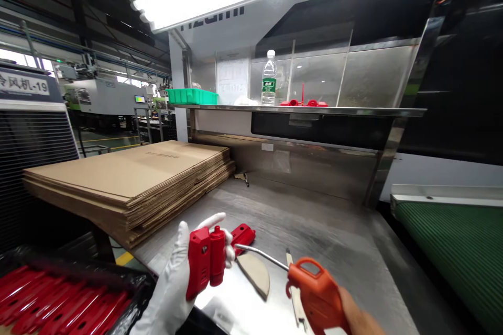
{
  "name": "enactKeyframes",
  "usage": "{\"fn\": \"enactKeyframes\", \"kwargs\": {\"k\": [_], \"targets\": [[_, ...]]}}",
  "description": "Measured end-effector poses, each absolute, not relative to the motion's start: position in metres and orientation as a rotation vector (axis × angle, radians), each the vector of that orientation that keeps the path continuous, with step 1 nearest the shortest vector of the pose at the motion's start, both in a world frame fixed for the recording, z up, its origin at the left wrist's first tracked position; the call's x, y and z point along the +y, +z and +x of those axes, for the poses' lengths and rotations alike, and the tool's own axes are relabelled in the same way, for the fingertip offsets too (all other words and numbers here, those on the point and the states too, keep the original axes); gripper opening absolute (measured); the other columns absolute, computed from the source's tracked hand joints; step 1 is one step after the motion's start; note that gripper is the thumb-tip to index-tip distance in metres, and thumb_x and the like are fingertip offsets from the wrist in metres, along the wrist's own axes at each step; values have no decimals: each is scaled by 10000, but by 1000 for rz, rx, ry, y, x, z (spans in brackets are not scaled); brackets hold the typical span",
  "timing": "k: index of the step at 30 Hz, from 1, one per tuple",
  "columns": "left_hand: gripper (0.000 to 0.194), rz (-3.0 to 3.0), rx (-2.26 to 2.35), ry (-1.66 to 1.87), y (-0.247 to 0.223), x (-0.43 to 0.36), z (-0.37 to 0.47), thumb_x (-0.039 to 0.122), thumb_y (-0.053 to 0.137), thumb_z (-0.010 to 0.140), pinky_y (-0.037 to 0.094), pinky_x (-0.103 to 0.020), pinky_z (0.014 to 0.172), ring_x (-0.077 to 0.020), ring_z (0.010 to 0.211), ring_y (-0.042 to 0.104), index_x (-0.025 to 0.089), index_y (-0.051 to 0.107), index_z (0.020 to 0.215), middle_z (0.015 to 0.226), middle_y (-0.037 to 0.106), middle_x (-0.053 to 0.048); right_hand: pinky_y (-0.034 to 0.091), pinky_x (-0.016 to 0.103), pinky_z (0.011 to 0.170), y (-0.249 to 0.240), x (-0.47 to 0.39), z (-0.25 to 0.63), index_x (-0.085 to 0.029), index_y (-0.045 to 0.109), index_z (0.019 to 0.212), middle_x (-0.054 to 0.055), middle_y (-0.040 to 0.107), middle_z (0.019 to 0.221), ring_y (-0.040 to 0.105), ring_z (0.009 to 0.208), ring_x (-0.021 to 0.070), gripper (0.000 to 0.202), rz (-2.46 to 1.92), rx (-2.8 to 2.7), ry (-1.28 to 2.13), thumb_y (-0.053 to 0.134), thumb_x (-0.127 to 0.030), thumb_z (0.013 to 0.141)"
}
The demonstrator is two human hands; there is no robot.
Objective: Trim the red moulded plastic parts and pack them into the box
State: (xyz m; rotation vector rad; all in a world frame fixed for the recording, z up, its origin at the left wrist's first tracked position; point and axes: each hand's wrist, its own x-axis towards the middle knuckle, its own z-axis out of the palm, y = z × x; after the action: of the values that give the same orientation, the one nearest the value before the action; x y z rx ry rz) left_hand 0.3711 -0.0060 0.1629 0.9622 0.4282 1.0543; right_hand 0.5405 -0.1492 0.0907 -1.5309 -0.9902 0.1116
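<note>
Your left hand (176, 277), in a white glove, grips the red plastic housing (206, 264) near the front edge of the steel bench (334, 241), fingers wrapped round its back. Your right hand (356, 319) is closed on the orange air blow gun (316, 293), whose thin metal nozzle (261, 255) points left at the part. The housing looks light, rigid, smooth-moulded, likely slippery in a glove; hold it by its flat sides, clear of the round boss. Another red part (243, 234) lies just behind it. A scraper blade (255, 274) lies on the bench between your hands. More red mouldings (58, 303) sit in a bin near left; flat cartons (129, 178) are stacked far left.
</note>
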Motion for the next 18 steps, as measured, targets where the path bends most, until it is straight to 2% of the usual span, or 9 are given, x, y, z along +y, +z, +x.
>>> {"fn": "enactKeyframes", "kwargs": {"k": [3,6,9,11,13,18], "targets": [[777,973,412,1034,164,-5,366,648,516,898,562,-394,617,-290,710,712,121,459,1466,948,744,-145,523,215,413,90,-147,547,-260,588,726,-36,607,544,636,443,165,360,-1536,-1016,119,361,-236,1005],[670,995,399,992,166,-5,363,570,579,899,555,-369,601,-264,686,707,129,569,1404,937,748,-147,525,220,404,89,-146,550,-269,609,748,-41,609,543,641,449,175,287,-1526,-1032,125,440,-248,979],[574,1082,437,997,164,0,361,539,602,898,559,-361,605,-244,674,697,142,667,1308,910,743,-131,562,225,457,87,-144,551,-256,623,810,-23,651,597,665,489,175,319,-1486,-1008,152,361,-220,988],[550,1145,488,1042,159,5,361,564,622,882,555,-340,592,-226,655,688,159,714,1241,897,733,-111,557,213,452,84,-142,550,-244,609,776,-11,645,582,668,489,171,399,-1421,-992,200,282,-207,1000],[556,1174,522,1073,154,9,362,604,657,844,533,-303,553,-202,622,677,173,745,1185,888,723,-93,543,204,427,84,-137,547,-239,591,720,-2,637,568,672,497,175,430,-1342,-1008,236,273,-220,1008],[696,1212,504,1060,149,-5,361,686,719,735,494,-278,526,-199,582,660,130,759,1152,777,720,-116,520,184,402,92,-126,555,-252,550,631,-27,613,532,639,449,161,373,-1458,-1054,196,445,-242,988]]}}
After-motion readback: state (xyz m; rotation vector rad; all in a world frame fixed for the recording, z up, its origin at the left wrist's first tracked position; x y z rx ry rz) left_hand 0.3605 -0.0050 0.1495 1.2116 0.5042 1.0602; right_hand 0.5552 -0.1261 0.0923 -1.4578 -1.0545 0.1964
